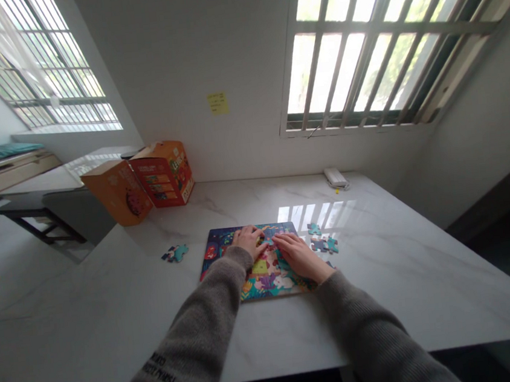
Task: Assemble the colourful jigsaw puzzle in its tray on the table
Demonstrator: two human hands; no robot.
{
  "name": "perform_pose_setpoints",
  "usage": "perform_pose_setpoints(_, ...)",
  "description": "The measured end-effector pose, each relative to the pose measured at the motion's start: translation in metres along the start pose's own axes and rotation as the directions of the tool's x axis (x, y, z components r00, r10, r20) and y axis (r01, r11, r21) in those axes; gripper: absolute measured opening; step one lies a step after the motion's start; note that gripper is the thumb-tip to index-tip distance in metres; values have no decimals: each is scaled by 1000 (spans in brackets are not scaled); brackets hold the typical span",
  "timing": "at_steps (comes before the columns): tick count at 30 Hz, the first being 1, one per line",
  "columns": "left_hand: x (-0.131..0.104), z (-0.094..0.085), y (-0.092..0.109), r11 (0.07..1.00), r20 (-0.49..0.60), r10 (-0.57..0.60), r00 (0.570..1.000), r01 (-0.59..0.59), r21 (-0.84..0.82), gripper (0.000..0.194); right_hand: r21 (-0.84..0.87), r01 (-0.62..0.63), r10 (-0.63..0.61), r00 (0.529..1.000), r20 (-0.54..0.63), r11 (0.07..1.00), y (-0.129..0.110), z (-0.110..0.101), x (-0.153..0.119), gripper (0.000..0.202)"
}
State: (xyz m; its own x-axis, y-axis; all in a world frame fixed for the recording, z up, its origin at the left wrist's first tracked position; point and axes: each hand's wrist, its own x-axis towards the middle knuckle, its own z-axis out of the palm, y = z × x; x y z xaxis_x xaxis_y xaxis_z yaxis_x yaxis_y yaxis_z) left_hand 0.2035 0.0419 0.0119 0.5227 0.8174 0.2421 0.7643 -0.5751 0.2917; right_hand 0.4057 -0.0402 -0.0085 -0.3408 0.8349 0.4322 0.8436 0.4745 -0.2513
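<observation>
A colourful jigsaw puzzle (259,268) lies flat on the white table in front of me, its pieces largely joined inside a dark blue border. My left hand (249,241) rests on its upper middle part, fingers stretched out and slightly apart. Across the right part of the puzzle lies my right hand (301,257), with its fingers extended and the tips touching near the centre. No piece shows in either hand, and the surface under the palms is hidden. Loose puzzle pieces (332,243) lie just right of the puzzle, and more puzzle pieces (179,252) sit to its left.
An orange box (181,177) and its orange lid or second box (116,190) stand at the table's back left. A white device with a cable (335,177) sits by the wall at the back right. A yellow note (218,104) is stuck on the wall.
</observation>
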Motion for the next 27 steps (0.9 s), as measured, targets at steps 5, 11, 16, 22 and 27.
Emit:
perform_pose_setpoints(5,0,1,-1,1000,34,15,999,-15,19,25,0,-201,199,974,-106,980,34,-31,-19,39)
perform_pose_setpoints(11,-1,4,-5,999,35,39,999,-40,35,28,-65,-440,427,891,-154,896,81,-59,-62,45)
perform_pose_setpoints(16,-2,6,-6,998,21,56,998,-57,23,28,-165,-605,603,795,-65,779,94,-66,-86,43)
perform_pose_setpoints(22,-2,4,-6,998,37,63,997,-64,14,29,-39,-653,648,757,-85,757,96,-72,-85,38)
perform_pose_setpoints(27,-5,4,-8,998,76,70,995,-71,3,35,407,-573,649,758,-68,712,85,-75,-76,40)
